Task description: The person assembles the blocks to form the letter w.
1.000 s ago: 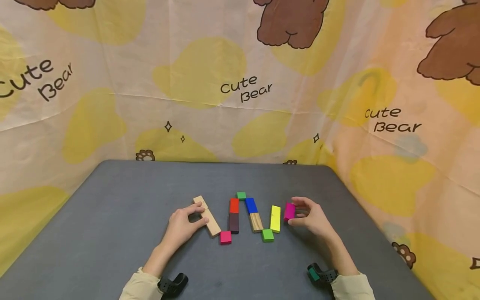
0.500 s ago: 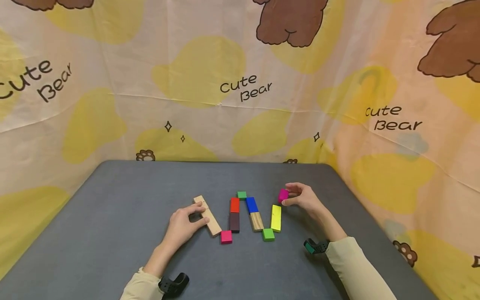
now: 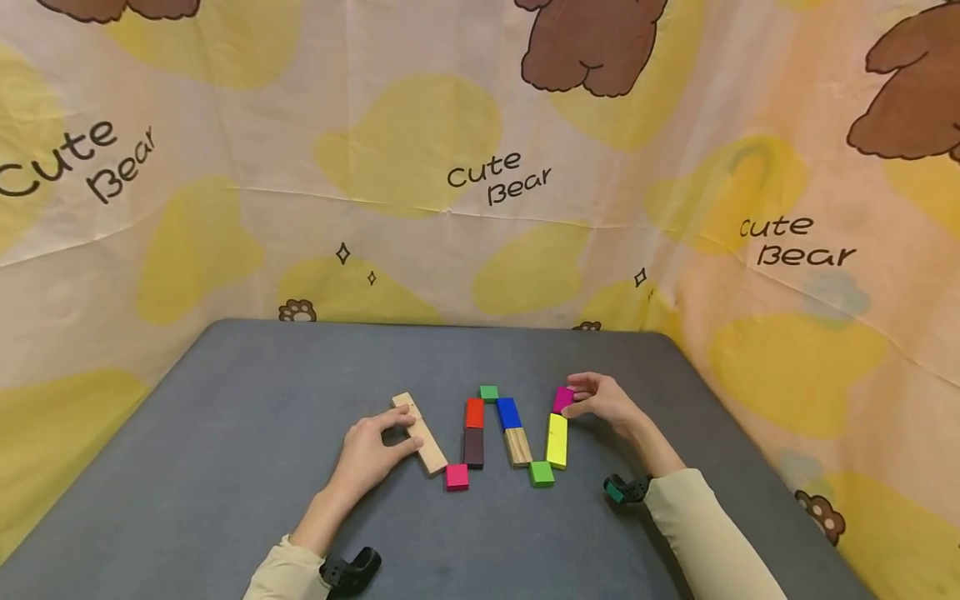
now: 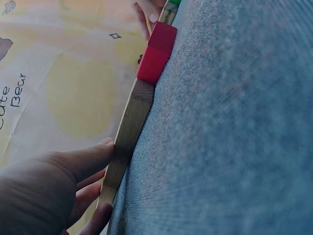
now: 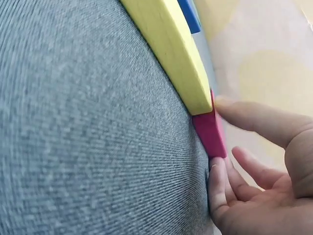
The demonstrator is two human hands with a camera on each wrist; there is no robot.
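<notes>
My right hand pinches a magenta block between thumb and fingers at the far end of a yellow block. In the right wrist view the magenta block lies right at the yellow block's end. My left hand holds a slanted row of plain wooden blocks, thumb and fingers against their left side. A pink block stands at the near end of that row.
Between the hands, a zigzag on the grey table continues with dark purple, red, green, blue and striped wooden blocks. Another green block sits by the yellow one's near end. A printed curtain hangs behind.
My right hand has carried the magenta block from the right of the yellow block to its far end, then lowered it there. The left hand stays at the wooden blocks.
</notes>
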